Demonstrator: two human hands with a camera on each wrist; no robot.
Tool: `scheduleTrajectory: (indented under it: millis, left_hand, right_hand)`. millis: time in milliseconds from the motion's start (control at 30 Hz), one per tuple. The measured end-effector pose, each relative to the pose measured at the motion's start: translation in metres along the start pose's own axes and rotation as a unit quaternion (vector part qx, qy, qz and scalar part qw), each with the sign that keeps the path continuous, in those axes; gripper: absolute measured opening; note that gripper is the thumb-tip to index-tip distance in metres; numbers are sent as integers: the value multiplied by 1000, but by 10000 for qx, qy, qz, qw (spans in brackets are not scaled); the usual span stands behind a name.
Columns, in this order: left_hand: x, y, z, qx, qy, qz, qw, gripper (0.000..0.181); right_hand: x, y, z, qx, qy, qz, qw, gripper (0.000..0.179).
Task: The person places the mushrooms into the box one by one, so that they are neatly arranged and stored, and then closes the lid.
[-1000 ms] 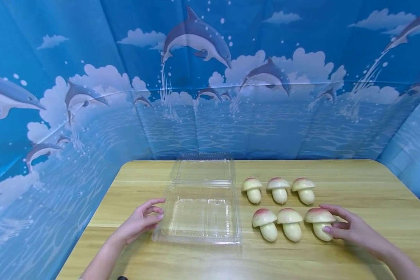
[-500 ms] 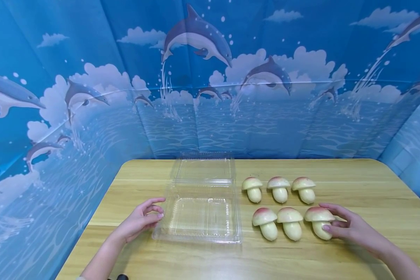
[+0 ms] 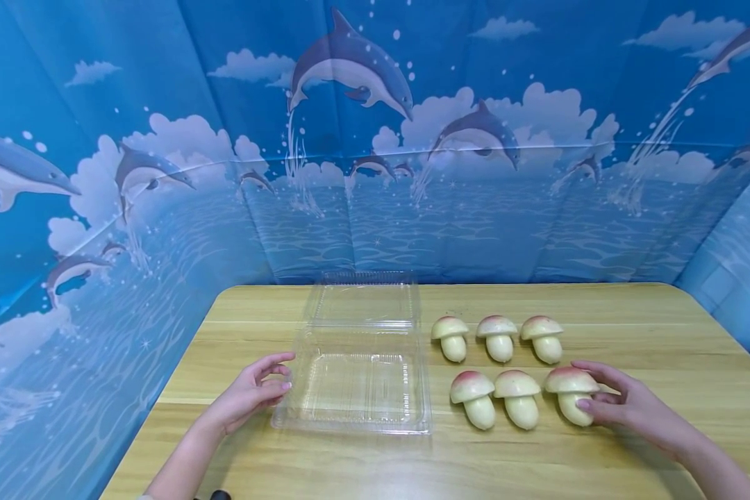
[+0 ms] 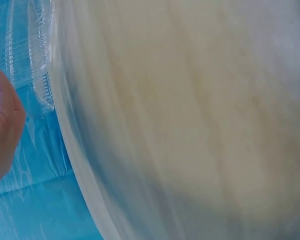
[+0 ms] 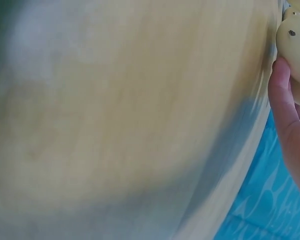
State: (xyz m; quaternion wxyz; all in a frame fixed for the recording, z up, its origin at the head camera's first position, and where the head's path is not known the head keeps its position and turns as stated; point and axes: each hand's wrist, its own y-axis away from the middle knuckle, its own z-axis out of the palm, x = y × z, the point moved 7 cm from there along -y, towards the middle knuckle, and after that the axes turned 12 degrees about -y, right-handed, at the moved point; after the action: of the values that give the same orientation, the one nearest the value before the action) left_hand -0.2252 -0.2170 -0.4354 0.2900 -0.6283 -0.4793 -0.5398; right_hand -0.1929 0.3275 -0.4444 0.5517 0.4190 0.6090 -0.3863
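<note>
Smooth, round-capped mushroom [image 3: 569,394] pinched by right fingers [image 3: 607,375]
Left fingers [image 3: 277,359], loosely curved and parted, beside a ridged clear-plastic container [image 3: 362,389].

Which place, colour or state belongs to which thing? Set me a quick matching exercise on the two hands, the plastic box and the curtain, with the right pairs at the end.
Things:
1. left hand
2. right hand
3. plastic box
4. curtain

Places, colours, states:
A. blue, printed with dolphins
B. lies open on the table
C. at the left edge of the box
D. holds the rightmost mushroom of the front row

Right pairs: 1-C, 2-D, 3-B, 4-A
</note>
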Motion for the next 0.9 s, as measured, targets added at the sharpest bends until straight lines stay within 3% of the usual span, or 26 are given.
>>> scheduleTrajectory:
  millis: [433,900]
  left_hand:
    - [0,0,1,28,121,-37,9999,65]
    - [1,0,0,82,116,-47,9999,64]
  right_hand:
    - [-8,0,-5,67,-30,343,9994,49]
    - [-18,-1,-6,59,-40,307,9995,49]
